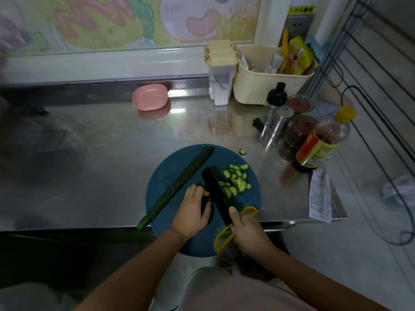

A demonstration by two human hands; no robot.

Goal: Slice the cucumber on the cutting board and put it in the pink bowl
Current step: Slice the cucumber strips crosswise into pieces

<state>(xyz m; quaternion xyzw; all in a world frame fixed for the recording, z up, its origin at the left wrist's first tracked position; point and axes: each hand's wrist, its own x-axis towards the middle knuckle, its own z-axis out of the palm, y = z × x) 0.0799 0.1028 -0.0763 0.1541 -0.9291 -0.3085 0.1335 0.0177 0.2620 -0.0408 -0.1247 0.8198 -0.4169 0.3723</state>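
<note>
Head view, left hand holding one cucumber stub, right hand gripping one knife

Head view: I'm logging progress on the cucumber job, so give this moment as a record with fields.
left hand: holds cucumber piece on cutting board
right hand: grips knife, blade against that piece
slices: piled on board, right of blade
stray slice: on counter beyond board
long cucumber: uncut, along board's left side
pink bowl: far back, no slices visible inside
</note>
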